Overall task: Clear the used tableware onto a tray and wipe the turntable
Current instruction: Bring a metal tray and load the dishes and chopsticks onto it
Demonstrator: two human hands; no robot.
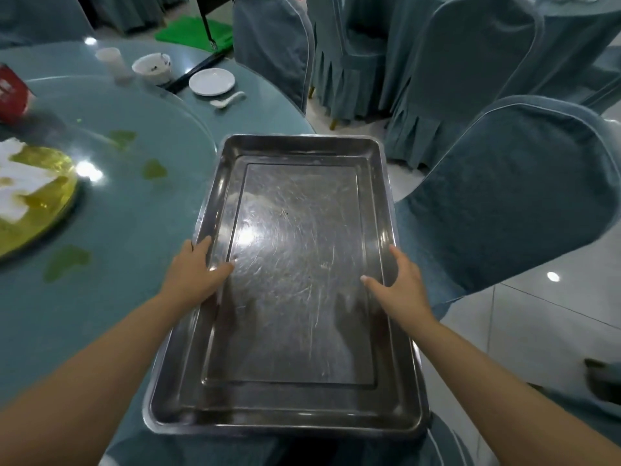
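A large empty steel tray [295,415] lies over the round table's right edge, right in front of me. My left hand [195,274] grips its left rim, thumb inside the tray. My right hand [400,284] holds the right rim the same way. The glass turntable [134,196] on the left carries greenish spills. Beyond it on the table stand a plastic cup [112,63], a dirty white bowl [153,67], a white saucer [211,81], a white spoon [226,99] and dark chopsticks [195,70].
A gold plate [50,200] with white napkins and oily liquid sits at the left edge, a red box [11,94] behind it. Blue-covered chairs [510,196] crowd the right side and the far side of the table. White tiled floor shows at lower right.
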